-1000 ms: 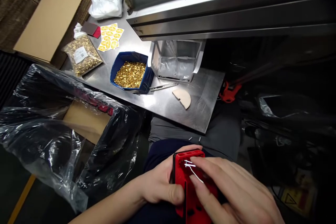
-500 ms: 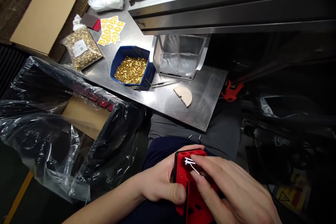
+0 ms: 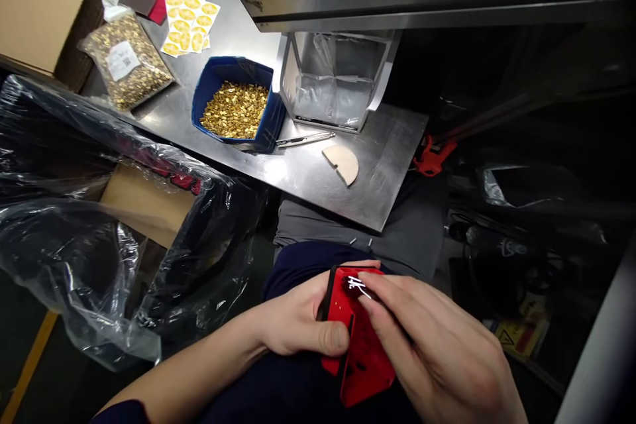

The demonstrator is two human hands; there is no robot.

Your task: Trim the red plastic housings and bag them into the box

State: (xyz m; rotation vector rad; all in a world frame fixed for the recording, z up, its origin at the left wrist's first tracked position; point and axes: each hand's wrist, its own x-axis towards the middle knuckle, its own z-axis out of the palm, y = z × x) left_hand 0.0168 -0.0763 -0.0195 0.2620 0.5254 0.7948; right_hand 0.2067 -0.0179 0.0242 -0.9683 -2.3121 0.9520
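Silver metal desk (image 3: 380, 175), blue plastic bin (image 3: 275, 118) of gold-coloured pieces (image 3: 236, 110) on it | left hand (image 3: 303, 319): grip clasps red-and-black hollow plastic part (image 3: 370, 361) over navy clothing (image 3: 278, 387) | right hand (image 3: 442, 344): grip narrow at thin white wires (image 3: 354, 282), hold unclear

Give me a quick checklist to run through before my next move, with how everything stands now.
1. Left grip on the red part: ok, thumb on its near side.
2. Right grip at the white piece: ok, fingertips beside it.
3. White piece firmly pinched: cannot tell.
4. Blue bin stocked: ok, gold pieces inside.
5. Half-disc clear of both hands: ok, on the table.
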